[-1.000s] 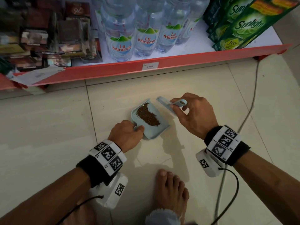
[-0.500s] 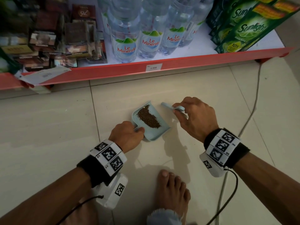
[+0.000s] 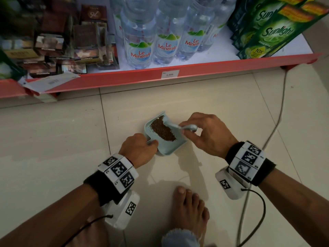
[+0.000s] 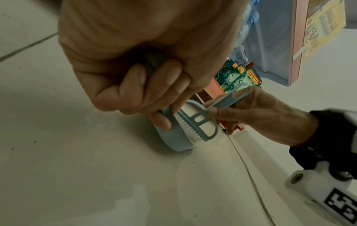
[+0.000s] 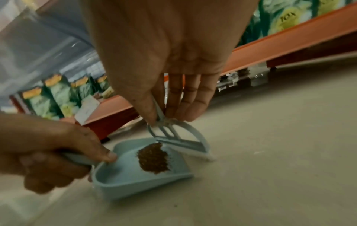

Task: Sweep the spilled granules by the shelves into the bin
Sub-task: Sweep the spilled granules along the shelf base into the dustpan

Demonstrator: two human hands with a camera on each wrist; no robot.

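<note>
Granules (image 3: 162,130) heaped in pale blue dustpan (image 3: 165,147) on floor, at 12 o'clock from left hand (image 3: 138,150) curled round its handle. Right hand (image 3: 207,133) pinching mini brush (image 3: 175,126) at pan's 3 o'clock lip. No bin visible.

Brown granules (image 3: 162,130) heaped in lt-blue dustpan (image 3: 166,147) on floor, small brush (image 5: 181,141) at its lip.
</note>
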